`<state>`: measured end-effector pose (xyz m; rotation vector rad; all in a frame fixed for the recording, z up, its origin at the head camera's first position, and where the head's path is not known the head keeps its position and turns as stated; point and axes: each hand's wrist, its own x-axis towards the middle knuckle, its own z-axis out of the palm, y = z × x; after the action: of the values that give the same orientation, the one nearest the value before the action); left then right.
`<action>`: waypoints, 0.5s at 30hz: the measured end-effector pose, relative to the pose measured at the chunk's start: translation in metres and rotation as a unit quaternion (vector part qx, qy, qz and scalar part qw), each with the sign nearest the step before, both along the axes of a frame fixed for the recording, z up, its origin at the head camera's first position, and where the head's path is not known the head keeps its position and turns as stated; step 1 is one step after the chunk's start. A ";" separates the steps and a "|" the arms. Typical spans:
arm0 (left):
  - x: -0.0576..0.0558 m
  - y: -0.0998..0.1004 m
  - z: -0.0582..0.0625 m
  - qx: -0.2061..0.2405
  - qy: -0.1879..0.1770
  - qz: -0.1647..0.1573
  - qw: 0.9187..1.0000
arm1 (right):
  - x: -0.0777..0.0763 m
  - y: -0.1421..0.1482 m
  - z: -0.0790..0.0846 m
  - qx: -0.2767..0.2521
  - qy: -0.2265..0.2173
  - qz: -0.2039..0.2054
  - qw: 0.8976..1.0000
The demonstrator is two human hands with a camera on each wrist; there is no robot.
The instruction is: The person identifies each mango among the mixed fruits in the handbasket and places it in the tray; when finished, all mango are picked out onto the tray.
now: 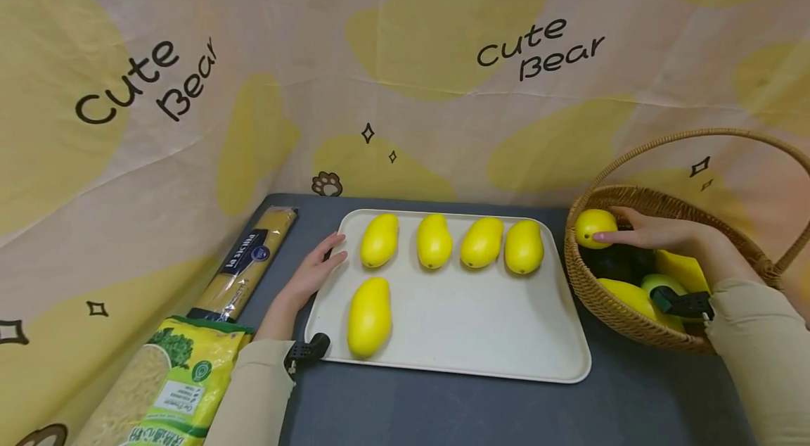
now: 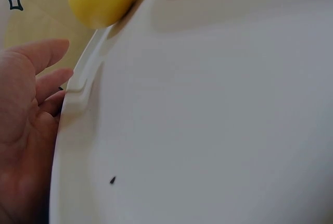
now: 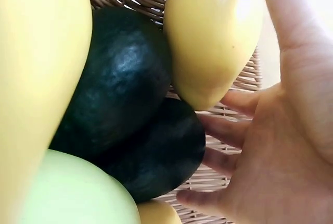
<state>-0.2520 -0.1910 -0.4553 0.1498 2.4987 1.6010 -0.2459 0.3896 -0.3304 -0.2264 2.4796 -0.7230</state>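
Note:
In the head view my right hand (image 1: 667,231) reaches into the wicker basket (image 1: 588,291) and grips a yellow mango (image 1: 593,226) near its left rim. The thumb lies on the near side, with fingers behind it. The right wrist view shows this mango (image 3: 213,36) beside two dark green, avocado-like fruits (image 3: 125,73). My left hand (image 1: 310,277) rests along the left edge of the white tray (image 1: 474,323), fingers loosely bent at the rim. Several mangoes (image 1: 434,242) stand in a row at the tray's back. Another mango (image 1: 370,318) lies at its front left.
More fruit sits in the basket, including a yellow one (image 1: 626,297) and a pale green one (image 3: 78,193). The basket's tall handle (image 1: 709,131) arches overhead. Left of the tray lie a spaghetti pack (image 1: 247,263) and a yellow-green pasta bag (image 1: 171,383). A printed cloth (image 1: 405,66) hangs behind.

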 end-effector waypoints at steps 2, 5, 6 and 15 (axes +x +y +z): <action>0.000 0.000 0.000 -0.001 -0.001 0.001 1.000 | -0.001 -0.001 -0.001 0.000 0.002 0.002 1.000; 0.001 0.000 0.001 0.003 -0.001 0.000 1.000 | -0.001 -0.002 -0.002 0.002 0.009 0.007 1.000; 0.001 0.000 0.001 0.005 -0.001 0.000 1.000 | -0.001 -0.003 -0.002 0.002 0.011 0.008 1.000; 0.001 0.001 0.000 0.009 -0.001 -0.001 1.000 | 0.000 -0.003 -0.005 0.002 0.031 0.010 0.999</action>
<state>-0.2511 -0.1898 -0.4551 0.1517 2.4822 1.6224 -0.2464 0.3866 -0.3356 -0.2755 2.5336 -0.7119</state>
